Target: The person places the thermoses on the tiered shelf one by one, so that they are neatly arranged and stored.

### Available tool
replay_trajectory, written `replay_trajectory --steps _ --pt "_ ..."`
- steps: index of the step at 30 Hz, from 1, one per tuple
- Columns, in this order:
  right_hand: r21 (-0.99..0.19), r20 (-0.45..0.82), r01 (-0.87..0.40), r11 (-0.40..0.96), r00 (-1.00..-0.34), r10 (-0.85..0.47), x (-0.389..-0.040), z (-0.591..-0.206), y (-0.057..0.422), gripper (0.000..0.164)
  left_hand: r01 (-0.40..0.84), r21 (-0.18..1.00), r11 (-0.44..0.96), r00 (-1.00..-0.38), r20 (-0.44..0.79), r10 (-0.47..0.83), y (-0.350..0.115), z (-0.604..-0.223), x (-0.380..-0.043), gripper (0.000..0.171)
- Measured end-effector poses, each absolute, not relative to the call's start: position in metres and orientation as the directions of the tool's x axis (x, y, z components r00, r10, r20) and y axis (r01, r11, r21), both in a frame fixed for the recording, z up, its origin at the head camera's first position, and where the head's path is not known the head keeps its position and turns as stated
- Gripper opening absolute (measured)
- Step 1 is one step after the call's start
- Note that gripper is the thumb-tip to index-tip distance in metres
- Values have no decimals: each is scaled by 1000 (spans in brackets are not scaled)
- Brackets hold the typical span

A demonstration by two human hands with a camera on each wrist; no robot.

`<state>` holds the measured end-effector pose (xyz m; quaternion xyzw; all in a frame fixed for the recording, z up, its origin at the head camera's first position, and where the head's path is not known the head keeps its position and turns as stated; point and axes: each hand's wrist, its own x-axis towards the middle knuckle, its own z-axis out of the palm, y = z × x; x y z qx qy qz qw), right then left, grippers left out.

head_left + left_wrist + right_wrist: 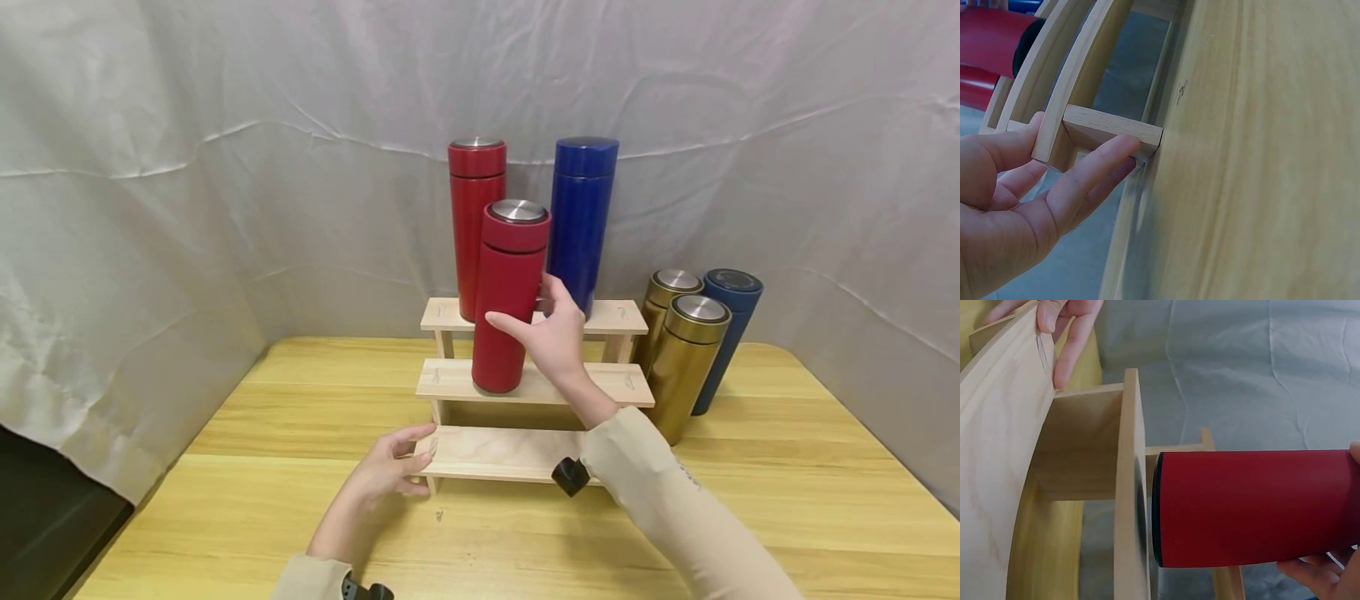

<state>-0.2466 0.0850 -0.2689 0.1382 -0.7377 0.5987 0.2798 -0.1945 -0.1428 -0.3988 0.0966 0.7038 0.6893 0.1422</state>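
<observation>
My right hand [555, 337] grips a red thermos bottle [504, 333] with a steel-topped lid, thumb on its near side and fingers round its far right side. Upright, the bottle is over the left half of the middle step of a three-tier wooden stand [495, 450]. In the right wrist view a narrow gap shows between the bottle's dark base [1157, 509] and the step. Down at the lowest step, my left hand [382, 467] holds the stand's left end, thumb on the board and other fingers by its end and leg [1113, 125].
On the top step stand another red thermos [472, 233] and a blue one [581, 225]. Two gold thermoses [686, 358] and a dark blue thermos [731, 333] stand on the table [247, 483] just right of the stand. A grey cloth [337, 208] hangs behind.
</observation>
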Motion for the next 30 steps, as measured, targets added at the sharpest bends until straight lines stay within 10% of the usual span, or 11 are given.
replay_trajectory --steps 30 --pt "-800 563 -523 295 -824 67 -256 -274 61 67 -62 998 20 -940 -65 335 -143 -401 -195 48"
